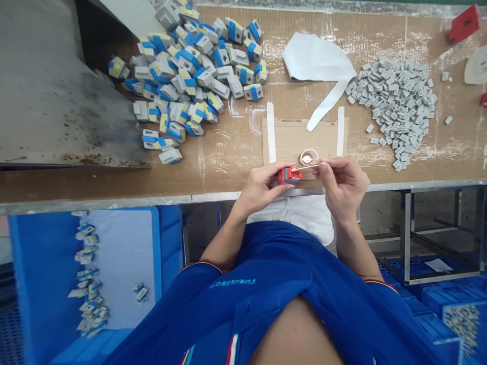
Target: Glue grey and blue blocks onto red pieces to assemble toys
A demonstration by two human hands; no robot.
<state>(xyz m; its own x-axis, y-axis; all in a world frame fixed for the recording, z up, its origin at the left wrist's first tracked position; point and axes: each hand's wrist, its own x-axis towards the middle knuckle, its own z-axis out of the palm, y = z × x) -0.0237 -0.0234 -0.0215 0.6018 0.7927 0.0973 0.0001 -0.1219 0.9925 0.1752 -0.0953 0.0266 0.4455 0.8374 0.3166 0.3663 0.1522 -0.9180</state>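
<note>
My left hand [263, 185] is closed around a small red-and-grey plastic block [286, 176] at the table's front edge. In the fingertips of my right hand [344, 185] is a thin wooden stick [306, 168], pinched near one end. The stick's other end reaches to the top of the block; whether it touches cannot be made out. Just beyond the stick stands a small clear round cup [308, 156] with something white inside. It rests on a flat piece of cardboard [292, 137] taped down at both sides.
A heap of grey, blue and yellow plastic parts [198, 66] lies back left, beside a metal housing [49, 91]. Back right is a pile of small grey pieces [399, 101]. White cloth [315, 58] lies between them. Blue bins [155, 263] stand below the table edge.
</note>
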